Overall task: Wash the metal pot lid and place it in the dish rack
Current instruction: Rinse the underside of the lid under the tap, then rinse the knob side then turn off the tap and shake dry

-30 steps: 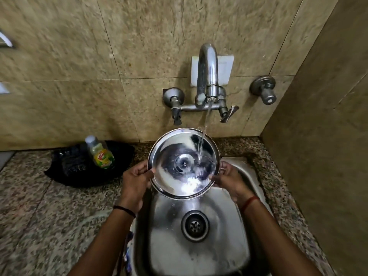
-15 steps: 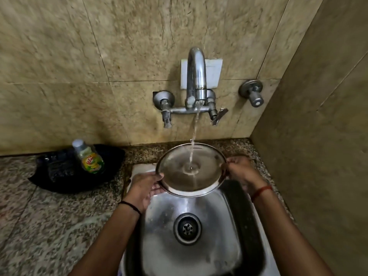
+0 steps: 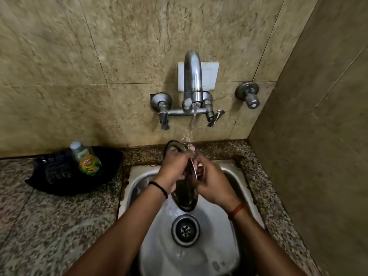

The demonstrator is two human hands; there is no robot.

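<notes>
Over the steel sink (image 3: 235, 188), a person holds the metal pot lid (image 3: 186, 198) almost on edge, so that its rim runs from the back of the basin toward the camera and only a thin bright line of it shows between the hands. The left hand (image 3: 172, 168) is closed around the lid from the left, fingers curled over its upper part, and a dark band sits on that wrist. The right hand (image 3: 211, 182) grips the lid from the right, with its fingers wrapped against the rim and a red thread around the wrist. Both hands touch the lid and nearly meet across it. Water (image 3: 192, 124) runs from the wall tap (image 3: 192, 80) and strikes the top of the lid and the left fingers, splashing there. The lower part of the lid hangs inside the basin, just above and behind the round drain (image 3: 185, 230). To the left, on the speckled stone counter (image 3: 49, 226), a small bottle (image 3: 86, 159) with a green and yellow label stands in a dark tray (image 3: 59, 184) against the tiled wall (image 3: 79, 56). A separate valve (image 3: 249, 95) juts from the wall to the right of the tap.
</notes>
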